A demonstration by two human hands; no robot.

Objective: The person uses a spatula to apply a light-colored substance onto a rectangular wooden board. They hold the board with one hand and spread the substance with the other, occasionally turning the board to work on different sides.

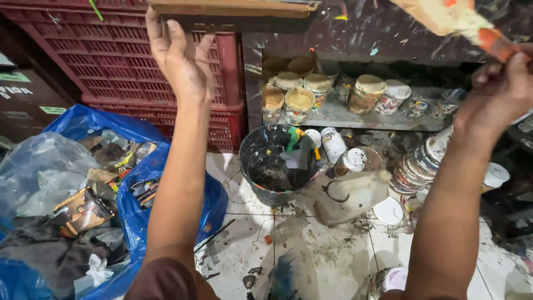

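Observation:
My left hand (180, 58) is raised, palm up, its fingertips pressed under the edge of a flat brown board (233, 8) at the top of the view. My right hand (497, 91) is closed around the paint-smeared handle of a paintbrush (469, 25), whose pale, paint-loaded bristles point up and left near the board. Both forearms reach up from the bottom of the frame. Below them on the floor stands a black bucket (277, 161) splattered with paint.
Stacked red plastic crates (111, 66) stand at the back left. A blue bag of rubbish (139, 194) lies at left. A paint-stained shelf (355, 119) holds several small paint pots (300, 100). Tins, lids and a stack of cups (422, 164) litter the white tiled floor (244, 244).

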